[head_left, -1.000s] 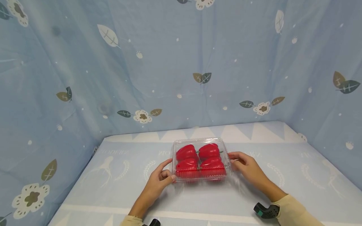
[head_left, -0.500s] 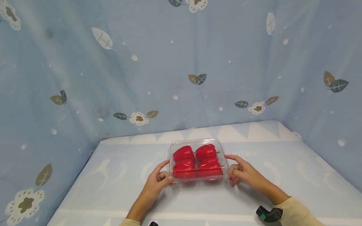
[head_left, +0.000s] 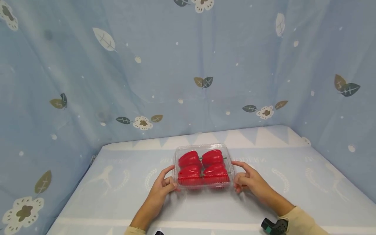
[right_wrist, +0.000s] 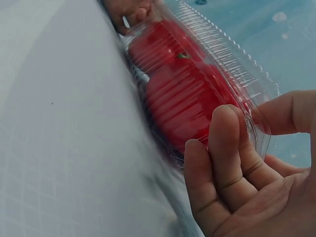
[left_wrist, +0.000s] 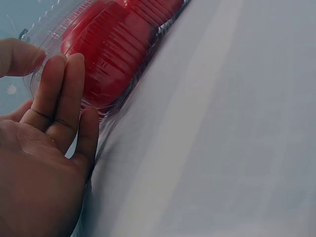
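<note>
A clear plastic clamshell container (head_left: 199,146) lies on the table with its lid down. Several red bell peppers (head_left: 215,174) fill it, their green stems partly showing. My left hand (head_left: 160,191) holds the container's left side near the front corner; the left wrist view has its thumb and fingers at the clear rim. At the right side, my right hand (head_left: 255,184) has its index finger stretched along the wall and its other fingers bent near the front corner. In the right wrist view that hand's thumb and fingers are on either side of the rim.
A pale blue and white patterned cloth (head_left: 117,209) covers the table. Blue curtains (head_left: 164,65) with leaves and flowers hang behind and at both sides. Dark wrist devices (head_left: 274,226) sit by the sleeves.
My right hand has shifted its hold: its index finger is straighter and the other fingers bend nearer the front corner. My left hand stays at its side. The view has shifted slightly.
</note>
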Demonstrator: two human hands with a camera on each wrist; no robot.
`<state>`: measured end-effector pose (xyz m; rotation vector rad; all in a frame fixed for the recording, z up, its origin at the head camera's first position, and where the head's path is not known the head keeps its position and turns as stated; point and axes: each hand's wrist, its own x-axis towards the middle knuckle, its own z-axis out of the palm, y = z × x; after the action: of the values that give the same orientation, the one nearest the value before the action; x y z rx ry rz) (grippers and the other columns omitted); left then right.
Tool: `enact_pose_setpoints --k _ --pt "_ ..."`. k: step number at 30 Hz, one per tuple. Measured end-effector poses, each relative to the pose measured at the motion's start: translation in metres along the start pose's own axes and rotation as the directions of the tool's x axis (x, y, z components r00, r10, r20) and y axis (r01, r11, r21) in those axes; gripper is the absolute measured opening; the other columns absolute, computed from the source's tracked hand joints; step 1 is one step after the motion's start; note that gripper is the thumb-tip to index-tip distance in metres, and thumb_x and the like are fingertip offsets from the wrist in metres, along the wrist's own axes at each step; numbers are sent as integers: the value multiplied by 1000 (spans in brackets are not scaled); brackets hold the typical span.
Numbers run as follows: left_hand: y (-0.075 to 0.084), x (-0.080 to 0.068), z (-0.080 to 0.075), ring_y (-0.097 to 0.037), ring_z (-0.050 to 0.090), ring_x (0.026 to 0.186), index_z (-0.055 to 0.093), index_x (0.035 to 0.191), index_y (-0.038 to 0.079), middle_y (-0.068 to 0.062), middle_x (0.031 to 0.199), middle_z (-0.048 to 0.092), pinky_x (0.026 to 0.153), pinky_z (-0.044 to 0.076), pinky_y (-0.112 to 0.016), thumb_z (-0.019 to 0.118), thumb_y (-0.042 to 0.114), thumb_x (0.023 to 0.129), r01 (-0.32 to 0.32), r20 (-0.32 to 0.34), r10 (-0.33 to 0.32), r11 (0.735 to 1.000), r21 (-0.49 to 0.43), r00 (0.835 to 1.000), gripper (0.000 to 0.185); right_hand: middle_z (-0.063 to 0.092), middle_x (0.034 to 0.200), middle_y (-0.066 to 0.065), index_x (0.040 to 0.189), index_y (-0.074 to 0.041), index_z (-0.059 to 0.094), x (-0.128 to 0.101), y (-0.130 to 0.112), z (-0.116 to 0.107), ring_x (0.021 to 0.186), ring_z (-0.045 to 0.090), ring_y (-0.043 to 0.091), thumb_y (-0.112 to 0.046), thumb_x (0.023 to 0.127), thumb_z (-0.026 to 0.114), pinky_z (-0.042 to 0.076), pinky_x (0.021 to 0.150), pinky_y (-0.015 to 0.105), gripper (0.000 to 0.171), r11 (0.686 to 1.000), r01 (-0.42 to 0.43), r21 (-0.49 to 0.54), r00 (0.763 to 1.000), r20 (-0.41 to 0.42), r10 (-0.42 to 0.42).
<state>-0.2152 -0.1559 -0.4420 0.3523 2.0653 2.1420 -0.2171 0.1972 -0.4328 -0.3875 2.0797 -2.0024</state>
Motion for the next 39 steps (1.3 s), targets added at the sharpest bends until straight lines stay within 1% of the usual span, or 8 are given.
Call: enact_pose_setpoints --k 3,10,15,19,23,27,33,39 --pt "2 1 -2 -18 59 77 34 144 14 -4 73 51 81 52 -32 57 -1 87 -3 -20 2 1000 -15 1000 63 61 78 17 146 -6 24 3 0 2 67 61 24 0 90 51 56 67 42 63 1000 3 11 1000 -2 -3" --pt "0 2 0 -20 61 76 33 144 12 -4 72 51 85 52 -36 54 -6 85 32 -22 -34 995 -99 999 65 64 79 22 148 -7 21 2 1 4 65 64 29 0 90 46 56 70 46 63 999 -19 46 1000 -4 19" --pt "1 0 2 -19 59 75 34 143 11 -5 72 50 82 53 -35 53 -7 83 21 -55 -28 993 -118 998 65 64 77 21 148 -8 22 3 3 8 64 64 29 -2 91 46 55 70 46 62 998 -19 55 1000 -10 20" --pt "2 -1 3 -19 58 74 34 142 10 -5 71 50 81 52 -33 52 -8 82 34 -70 -43 991 -127 997 65 65 76 20 147 -12 24 3 4 10 65 64 29 -2 90 46 55 70 47 62 997 -44 57 999 -26 46" --pt "3 1 6 -19 59 73 34 142 12 -5 71 53 82 51 -34 50 -6 84 44 -70 -53 992 -116 996 63 65 79 22 147 -13 23 2 4 8 68 65 34 -1 90 44 55 71 49 61 998 -50 46 998 -34 52" --pt "5 4 8 -20 59 73 34 142 14 -5 71 53 82 51 -35 49 -5 85 33 -67 -40 994 -108 997 62 65 82 24 148 -12 22 1 1 6 70 65 37 -1 91 40 55 72 48 60 999 -33 19 999 -40 34" --pt "3 6 9 -20 56 74 30 145 14 -4 71 52 85 46 -34 48 -5 84 38 -76 -45 995 -93 996 67 65 81 23 148 -8 20 0 1 6 70 66 35 -1 92 41 55 71 46 60 1000 -8 7 1000 -24 8" --pt "-1 4 7 -25 61 78 29 146 17 -5 72 55 88 43 -37 48 -1 85 44 -77 -48 998 -47 996 66 63 72 20 146 -9 26 0 3 10 62 63 26 2 88 45 56 65 45 62 999 -11 39 998 -68 13"
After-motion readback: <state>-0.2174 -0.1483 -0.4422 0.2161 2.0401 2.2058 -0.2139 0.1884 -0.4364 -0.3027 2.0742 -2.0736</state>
